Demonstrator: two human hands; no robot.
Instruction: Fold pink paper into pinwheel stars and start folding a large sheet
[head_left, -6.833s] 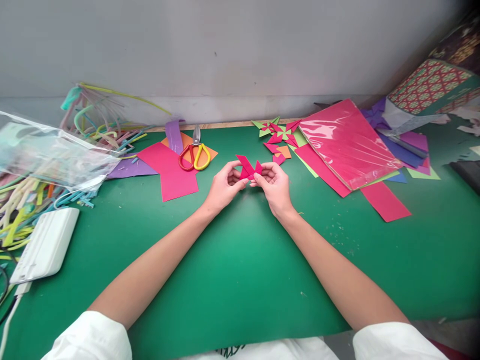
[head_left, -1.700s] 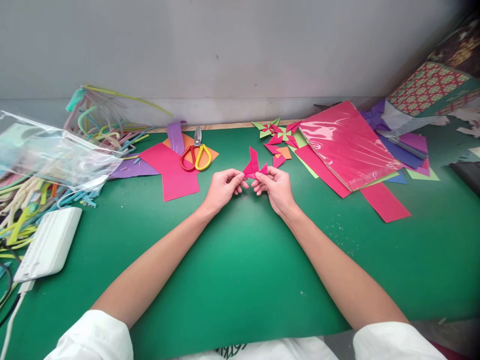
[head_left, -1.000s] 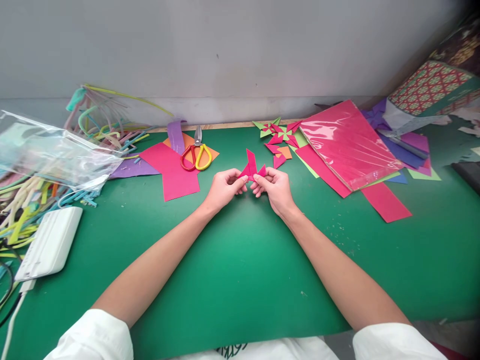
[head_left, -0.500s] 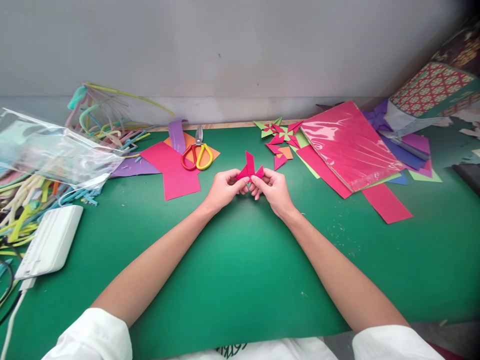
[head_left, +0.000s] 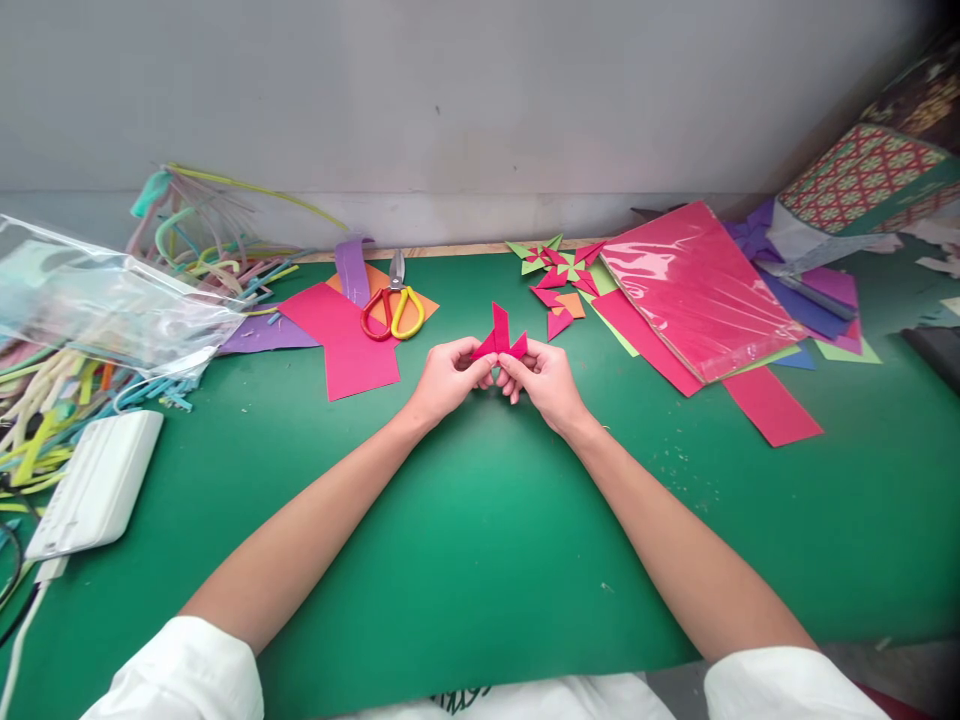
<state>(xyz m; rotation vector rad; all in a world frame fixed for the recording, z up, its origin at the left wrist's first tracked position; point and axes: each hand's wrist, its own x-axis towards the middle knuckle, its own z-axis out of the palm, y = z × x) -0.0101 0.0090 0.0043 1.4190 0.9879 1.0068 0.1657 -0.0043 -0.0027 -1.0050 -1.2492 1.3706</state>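
Note:
Between my two hands is a folded red paper piece (head_left: 501,330), with one flap pointing up and a smaller point on each side. My left hand (head_left: 454,378) pinches its lower left part between thumb and fingers. On the other side my right hand (head_left: 546,380) pinches the lower right part, and the two thumbs nearly meet. The hands hide the paper's bottom edge. Beyond them lie folded red and green paper stars (head_left: 568,270) and a loose red folded piece (head_left: 559,323). Scissors (head_left: 394,300) with one red and one yellow handle rest on red paper (head_left: 360,365) to the left.
A pack of red paper (head_left: 701,290) in clear film lies at right on coloured sheets. A tangle of pipe cleaners (head_left: 45,410), a clear plastic bag (head_left: 112,300) and a white power strip (head_left: 97,485) occupy the left. The green tabletop (head_left: 480,560) meets a grey wall (head_left: 450,110).
Both hands keep the folded red paper in almost the same place. The view has shifted very slightly; nothing was picked up or let go.

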